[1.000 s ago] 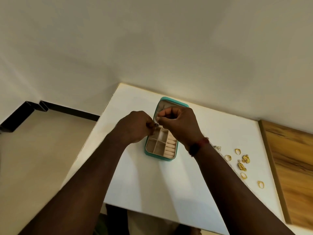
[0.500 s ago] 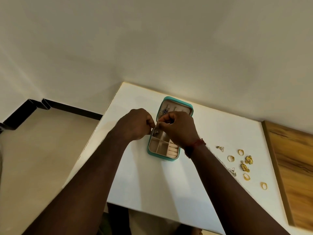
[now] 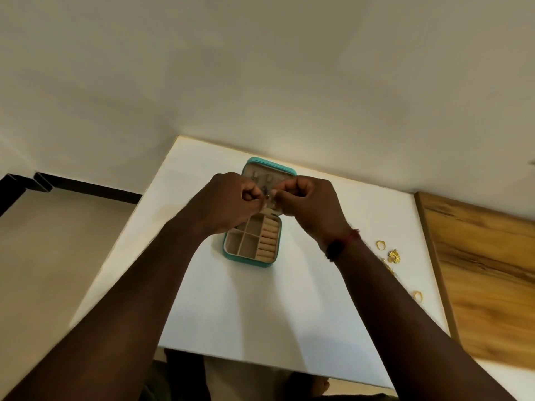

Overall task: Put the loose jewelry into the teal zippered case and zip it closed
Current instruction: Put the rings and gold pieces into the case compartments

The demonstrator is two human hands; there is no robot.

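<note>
L hand (image 3: pixel 228 202) and R hand (image 3: pixel 311 205) sit over the middle of the case, knuckles up, fingers curled in tight. I see thumb and forefinger tips of both meet in the centre and pinch a small piece (image 3: pixel 267 197) between them. It's tiny and greyish, and I can't tell what kind of jewelry it is. The L hand covers the base's far-left corner, so I can't tell if it touches the case there. R wrist has a red thread and dark band (image 3: pixel 335 249).

Under the hands the teal case (image 3: pixel 248 261) lies open on the white table (image 3: pixel 260 319), approx mid-width, toward the far edge. Its long axis runs near-to-far, leaning a bit right at the far end. The base is the near half. The lid (image 3: pixel 275 167) is the far half, pointing at the wall, inside facing up. In the base, square compartments (image 3: pixel 246 243) are on the left and ring rolls (image 3: pixel 267 241) run down the right side, lying crosswise to the long axis. A few small bits show on the lid lining, too blurred to ID.

Loose gold pcs sit well right of the case, partly behind the R forearm: a ring (image 3: pixel 381 244), a flower-shaped piece (image 3: pixel 393 256), and another ring (image 3: pixel 417 296) nearer me. A wood panel (image 3: pixel 486 270) butts the table's right edge, w/ black skirting (image 3: pixel 86 190) at far left.
</note>
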